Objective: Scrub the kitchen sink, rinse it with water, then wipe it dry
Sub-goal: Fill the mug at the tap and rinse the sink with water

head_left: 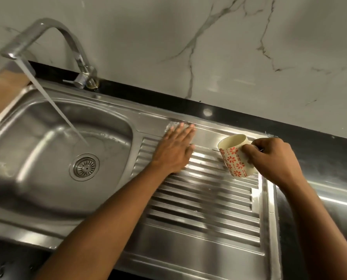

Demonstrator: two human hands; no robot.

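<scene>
The steel sink (27,190) has a round drain (84,166) in its basin and a ribbed drainboard (205,201) to the right. Water runs from the curved tap (47,31) into the basin. My left hand (172,150) lies flat with fingers spread on the drainboard's upper left, fingertips at a wet, foamy patch (174,126). My right hand (273,158) holds a cream mug with red flowers (236,156), tilted left above the drainboard's upper right corner.
A black counter strip (249,118) runs behind the sink below a marble-patterned wall (209,47). A wooden board (4,87) lies at the far left behind the basin. The tap's lever (71,81) points left at its base.
</scene>
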